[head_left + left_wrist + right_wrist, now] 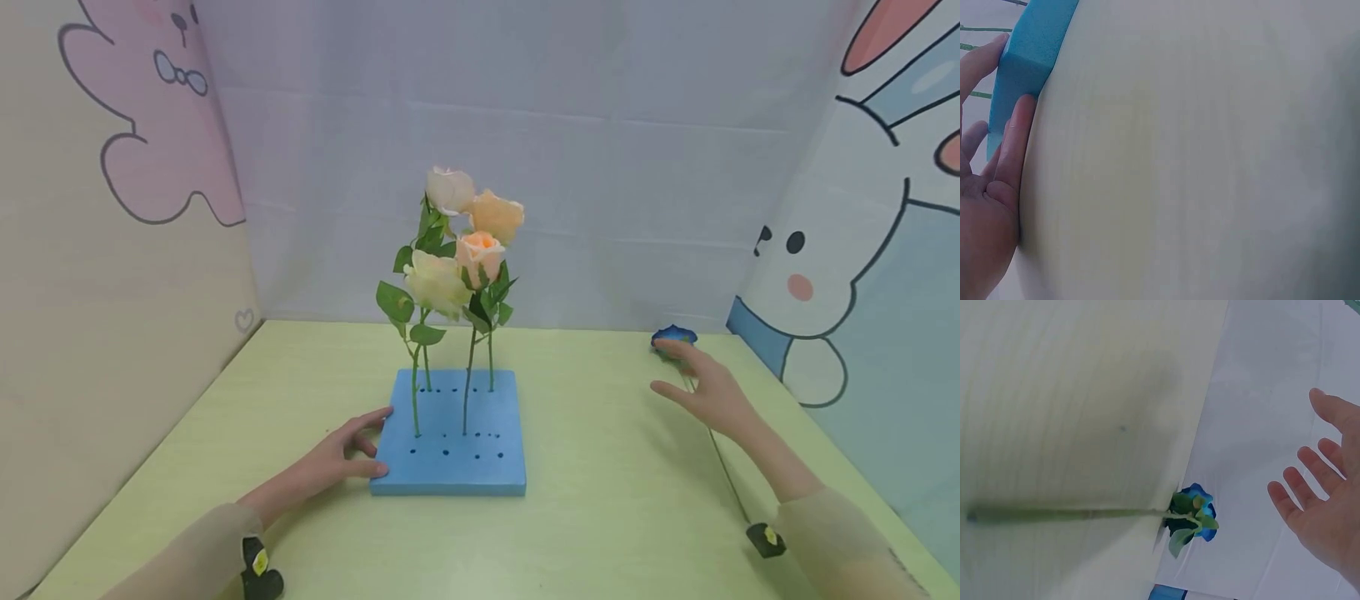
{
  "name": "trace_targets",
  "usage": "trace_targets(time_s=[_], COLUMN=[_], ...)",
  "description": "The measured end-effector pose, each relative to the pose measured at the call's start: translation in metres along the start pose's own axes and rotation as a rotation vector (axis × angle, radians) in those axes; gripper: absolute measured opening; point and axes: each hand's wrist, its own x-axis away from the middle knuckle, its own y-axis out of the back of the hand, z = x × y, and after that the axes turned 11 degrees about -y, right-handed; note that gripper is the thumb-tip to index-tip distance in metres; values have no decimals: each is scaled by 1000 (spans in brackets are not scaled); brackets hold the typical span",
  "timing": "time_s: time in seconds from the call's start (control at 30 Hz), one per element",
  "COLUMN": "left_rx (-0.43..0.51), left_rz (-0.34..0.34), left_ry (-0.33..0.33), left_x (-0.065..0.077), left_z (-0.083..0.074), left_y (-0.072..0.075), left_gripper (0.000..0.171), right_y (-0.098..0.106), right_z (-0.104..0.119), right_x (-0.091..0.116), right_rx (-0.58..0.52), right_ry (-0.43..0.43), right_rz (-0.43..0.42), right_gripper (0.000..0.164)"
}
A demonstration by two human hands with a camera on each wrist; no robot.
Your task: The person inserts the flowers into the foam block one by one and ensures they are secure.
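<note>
A blue foam block (450,467) with rows of holes lies on the table, and several artificial roses stand upright in it: a white one (450,190), an orange one (497,217), a peach one (480,254) and a cream one (435,283). My left hand (341,450) touches the block's left edge with its fingertips and thumb; the left wrist view shows those fingers along the foam block (1025,65). On the right, my right hand (708,392) hovers with spread fingers over a blue rose (675,337) lying on the table. In the right wrist view that hand (1329,494) is apart from the blue rose (1200,512).
The pale yellow table (600,500) meets a light curtain (600,167) at the back. Side panels carry a cartoon bear (165,142) on the left and a rabbit (817,275) on the right. The blue rose's stem (726,471) runs toward the table's front.
</note>
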Motion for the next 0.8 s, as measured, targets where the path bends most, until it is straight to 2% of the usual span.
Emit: trace_targets(time_s=[0.27, 0.5, 0.8], left_rx=[-10, 9, 4], left_rz=[-14, -12, -9], left_ry=[32, 69, 51], left_x=[-2, -2, 0], left_z=[3, 1, 2], left_y=[-2, -2, -3], left_gripper=[87, 88, 87], right_y=[12, 17, 19], right_z=[-26, -47, -64], right_x=[-1, 4, 8], right_rx=[35, 65, 83], right_ry=[-47, -120, -195], right_rz=[52, 155, 236], right_gripper=[70, 81, 88])
